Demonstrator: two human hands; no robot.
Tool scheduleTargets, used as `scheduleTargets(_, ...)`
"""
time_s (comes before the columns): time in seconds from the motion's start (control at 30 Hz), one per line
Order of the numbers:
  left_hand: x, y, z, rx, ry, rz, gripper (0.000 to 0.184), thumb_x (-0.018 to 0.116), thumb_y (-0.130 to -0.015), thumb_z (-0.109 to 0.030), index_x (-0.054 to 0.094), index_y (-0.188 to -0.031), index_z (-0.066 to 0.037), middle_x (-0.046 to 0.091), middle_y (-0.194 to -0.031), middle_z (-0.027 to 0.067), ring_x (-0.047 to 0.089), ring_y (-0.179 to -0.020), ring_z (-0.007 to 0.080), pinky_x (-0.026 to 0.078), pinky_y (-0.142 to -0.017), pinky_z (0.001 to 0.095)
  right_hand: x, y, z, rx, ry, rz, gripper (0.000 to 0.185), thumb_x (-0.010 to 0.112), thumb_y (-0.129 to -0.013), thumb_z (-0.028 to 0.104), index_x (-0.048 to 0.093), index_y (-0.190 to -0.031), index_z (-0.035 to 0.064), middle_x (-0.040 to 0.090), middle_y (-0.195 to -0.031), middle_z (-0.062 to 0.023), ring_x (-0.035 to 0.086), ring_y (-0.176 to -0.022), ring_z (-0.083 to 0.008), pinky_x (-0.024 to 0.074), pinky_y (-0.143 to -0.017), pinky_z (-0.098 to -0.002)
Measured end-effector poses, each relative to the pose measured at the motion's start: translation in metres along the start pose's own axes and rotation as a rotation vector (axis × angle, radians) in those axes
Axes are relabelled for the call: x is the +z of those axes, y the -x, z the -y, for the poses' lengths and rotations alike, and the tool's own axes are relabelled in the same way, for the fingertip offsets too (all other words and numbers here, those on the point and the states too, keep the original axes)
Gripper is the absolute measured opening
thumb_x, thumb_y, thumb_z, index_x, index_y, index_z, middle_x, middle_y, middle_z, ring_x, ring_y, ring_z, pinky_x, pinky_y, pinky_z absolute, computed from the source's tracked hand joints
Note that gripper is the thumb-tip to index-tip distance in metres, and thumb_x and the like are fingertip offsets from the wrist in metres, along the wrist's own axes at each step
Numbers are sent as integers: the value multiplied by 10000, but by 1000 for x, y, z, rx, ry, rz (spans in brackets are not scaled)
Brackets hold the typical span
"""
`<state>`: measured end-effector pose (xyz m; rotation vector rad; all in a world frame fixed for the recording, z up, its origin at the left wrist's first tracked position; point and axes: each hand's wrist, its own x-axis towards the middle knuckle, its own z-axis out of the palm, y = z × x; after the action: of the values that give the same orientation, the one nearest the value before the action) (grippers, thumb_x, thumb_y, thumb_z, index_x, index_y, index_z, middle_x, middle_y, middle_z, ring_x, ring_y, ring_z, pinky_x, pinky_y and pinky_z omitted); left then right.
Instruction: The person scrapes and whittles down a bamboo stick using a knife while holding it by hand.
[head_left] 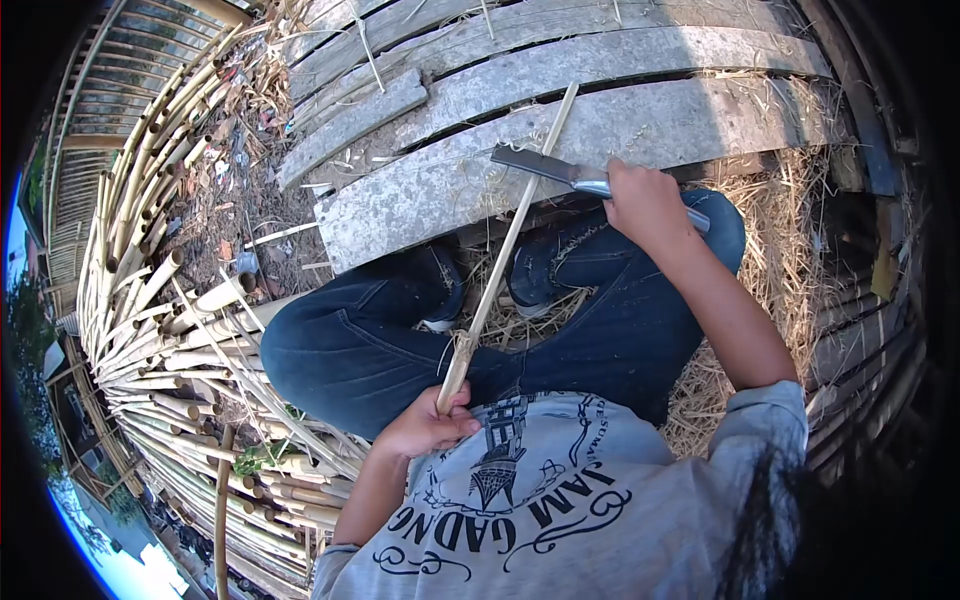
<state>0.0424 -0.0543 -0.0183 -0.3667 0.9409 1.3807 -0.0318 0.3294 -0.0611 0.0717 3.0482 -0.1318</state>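
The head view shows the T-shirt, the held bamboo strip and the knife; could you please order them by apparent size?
1. T-shirt, probably enlarged by nearness to the camera
2. Bamboo strip, narrow but longer than the knife
3. Knife, partly covered by the right hand

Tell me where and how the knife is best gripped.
I'd take the knife by its silver handle, coming from the person's right, palm wrapped around it as the right hand does. It slants, with the dark blade reaching left across the bamboo strip and the handle's end on the right, so that side likely keeps fingers off the blade.
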Motion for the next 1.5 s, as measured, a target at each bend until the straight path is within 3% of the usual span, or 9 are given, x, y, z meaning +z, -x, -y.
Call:
scheduleTargets(0.2, 4, 2, -7, -19, -5, -32, 439, 664, -873, 100, 332, -870, -187, 367, -602, -91, 350, -465, 6, 219, -414, 211, -11, 17, 22, -364, -60, 246, 277, 770, -757, 204, 595, -899, 44, 686, -711, -145, 707, -676, -334, 572, -640, -427)
scheduleTargets(0.3, 2, 1, -3, -1, 7, -13, 432, 668, -880, 89, 333, -862, -184, 390, -616, -83, 360, -473, 7, 237, -417, 206, 4, -5, -15, 16, -16, 8, 270, 771, -741, 194, 600, -883, 41, 684, -709, -151, 707, -672, -330, 567, -628, -425)
scheduleTargets(0.47, 1, 2, -6, -10, -23, -34, 440, 665, -868, 101, 330, -865, -184, 355, -598, -90, 353, -467, 9, 225, -415, 213, -22, 17, 23, -252, -82, 311, 310, 773, -738, 187, 582, -919, 23, 678, -710, -173, 696, -673, -353, 557, -612, -447)
scheduleTargets(0.87, 0, 1, -4, 0, -27, 11, 423, 677, -884, 66, 339, -864, -187, 407, -614, -85, 386, -462, 14, 264, -406, 199, -17, 8, -25, 94, -13, 89, 253, 730, -755, 138, 588, -931, 25, 683, -732, -184, 698, -695, -360, 561, -644, -462)
scheduleTargets(1.0, -2, 8, -2, -12, -75, -19, 416, 675, -881, 74, 350, -871, -185, 429, -624, -79, 399, -465, 15, 263, -404, 202, -34, 28, 9, -193, -88, 257, 215, 694, -756, 113, 593, -919, 17, 685, -701, -169, 708, -665, -339, 572, -617, -435)
scheduleTargets(1.1, -1, 4, -5, -10, -54, 10, 409, 675, -881, 74, 355, -876, -180, 433, -621, -77, 408, -468, 15, 268, -405, 203, -19, 10, -14, 46, 4, 33, 108, 664, -772, 77, 617, -852, 22, 689, -713, -165, 706, -659, -338, 571, -599, -416)
scheduleTargets(1.27, -2, 9, -4, -1, -72, -11, 405, 678, -881, 69, 356, -876, -176, 433, -616, -79, 422, -474, 15, 278, -410, 206, -28, 26, 9, -255, -78, 266, 211, 696, -744, 103, 582, -906, 29, 683, -708, -171, 702, -657, -336, 563, -610, -436)
scheduleTargets(1.37, 1, 5, -5, -39, -91, 4, 411, 686, -879, 63, 354, -870, -180, 432, -618, -82, 427, -478, 16, 285, -414, 204, 0, 3, -29, 56, 22, -20, 137, 663, -766, 80, 604, -883, 41, 686, -706, -156, 705, -658, -326, 566, -612, -434)
scheduleTargets(1.5, -1, 8, -2, -6, -142, -8, 428, 701, -877, 46, 343, -854, -186, 432, -621, -89, 433, -492, 14, 302, -426, 198, -29, 14, -9, -140, -3, 102, 121, 652, -772, 77, 605, -871, 28, 690, -717, -169, 711, -684, -334, 568, -620, -431)
